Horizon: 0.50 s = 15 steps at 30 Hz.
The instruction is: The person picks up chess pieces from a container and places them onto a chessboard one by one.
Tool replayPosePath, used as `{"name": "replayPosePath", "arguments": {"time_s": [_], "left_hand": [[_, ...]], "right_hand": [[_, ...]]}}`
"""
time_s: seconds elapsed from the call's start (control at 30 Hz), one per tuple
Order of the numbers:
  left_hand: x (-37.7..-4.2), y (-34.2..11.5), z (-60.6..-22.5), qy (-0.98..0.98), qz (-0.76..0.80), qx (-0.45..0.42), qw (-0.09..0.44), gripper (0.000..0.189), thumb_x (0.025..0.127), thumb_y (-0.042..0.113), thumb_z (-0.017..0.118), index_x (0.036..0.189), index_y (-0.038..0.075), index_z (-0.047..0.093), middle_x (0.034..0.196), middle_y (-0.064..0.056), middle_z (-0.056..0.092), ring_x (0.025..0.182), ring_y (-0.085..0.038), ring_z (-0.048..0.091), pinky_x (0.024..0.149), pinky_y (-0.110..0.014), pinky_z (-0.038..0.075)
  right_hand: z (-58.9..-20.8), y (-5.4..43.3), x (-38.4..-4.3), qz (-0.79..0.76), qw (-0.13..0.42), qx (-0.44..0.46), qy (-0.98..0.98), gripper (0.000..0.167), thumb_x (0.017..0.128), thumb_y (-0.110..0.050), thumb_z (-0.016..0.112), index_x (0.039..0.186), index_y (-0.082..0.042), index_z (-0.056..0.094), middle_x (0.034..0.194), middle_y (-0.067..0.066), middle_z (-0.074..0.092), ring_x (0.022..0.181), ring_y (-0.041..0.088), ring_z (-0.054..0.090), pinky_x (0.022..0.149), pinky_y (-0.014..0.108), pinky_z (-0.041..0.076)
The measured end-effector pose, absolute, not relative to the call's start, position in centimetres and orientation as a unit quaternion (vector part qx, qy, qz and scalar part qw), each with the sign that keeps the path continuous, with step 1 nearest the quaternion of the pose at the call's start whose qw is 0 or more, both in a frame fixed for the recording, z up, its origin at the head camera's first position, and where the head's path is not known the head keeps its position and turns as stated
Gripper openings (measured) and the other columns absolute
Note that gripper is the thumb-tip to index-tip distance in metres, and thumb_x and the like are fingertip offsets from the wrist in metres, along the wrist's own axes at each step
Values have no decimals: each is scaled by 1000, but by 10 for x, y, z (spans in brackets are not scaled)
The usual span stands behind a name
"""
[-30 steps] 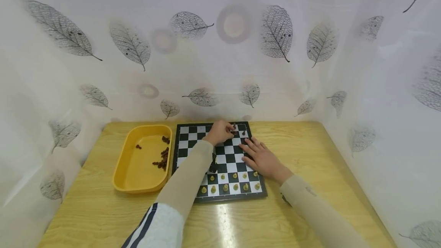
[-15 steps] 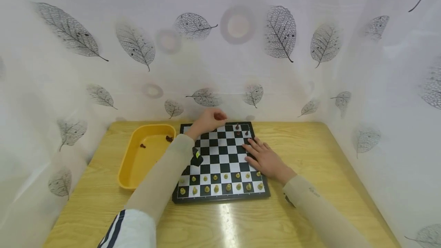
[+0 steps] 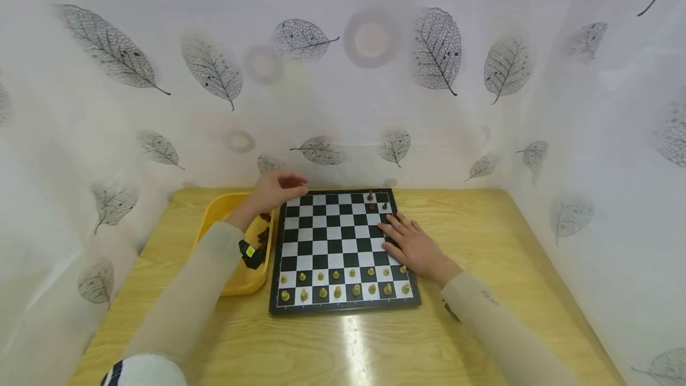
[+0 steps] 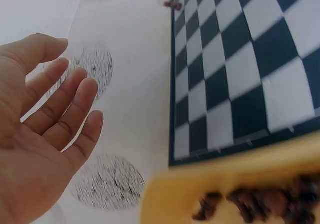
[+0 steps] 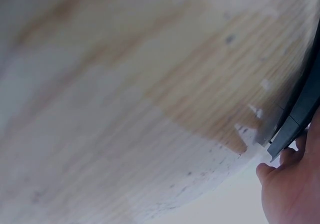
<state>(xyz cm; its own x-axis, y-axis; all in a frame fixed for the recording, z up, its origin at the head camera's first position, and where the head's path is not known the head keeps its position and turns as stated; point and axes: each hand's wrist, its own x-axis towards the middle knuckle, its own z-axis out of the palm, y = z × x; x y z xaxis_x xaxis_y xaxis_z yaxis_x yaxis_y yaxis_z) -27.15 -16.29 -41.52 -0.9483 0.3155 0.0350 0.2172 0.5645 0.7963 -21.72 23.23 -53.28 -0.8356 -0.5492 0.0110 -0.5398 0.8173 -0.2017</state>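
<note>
Chess pieces (image 4: 275, 204), dark, in tray (image 3: 252, 283) left of chessboard (image 3: 342, 232); three more pieces (image 3: 370, 196) on its far right corner. Likely light, stiff; pinch near top. Left hand (image 3: 273, 191) near chessboard's far left corner, fingers loosely parted, empty; right hand (image 3: 418, 249) on its right edge, fingers splayed, gripping nothing.

A leaf-printed curtain (image 3: 343, 94) hangs behind a wooden table (image 3: 482, 255).

Glossy wood-grain table (image 3: 482, 225), smooth plastic tray (image 3: 249, 288), smooth plastic-looking chessboard (image 3: 327, 233), matt cloth sleeves (image 3: 501, 323)
</note>
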Motion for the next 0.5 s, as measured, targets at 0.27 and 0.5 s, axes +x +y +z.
{"name": "replayPosePath", "arguments": {"time_s": [0.27,0.5], "left_hand": [[-255,-205,-431,889,436,135,43,36,101,23,71,132,3,70,127,-19,73,113,-33,69,97,-43,60],[-240,-236,-444,893,436,98,54,39,103,26,70,135,4,68,131,-18,72,119,-34,67,100,-45,58]], "right_hand": [[-534,233,-218,-93,31,-289,952,65,111,-56,36,166,-21,35,174,12,26,163,41,16,128,64,24],[-534,233,-218,-94,26,-289,952,65,111,-57,35,166,-23,34,174,11,26,163,40,16,128,64,24]]}}
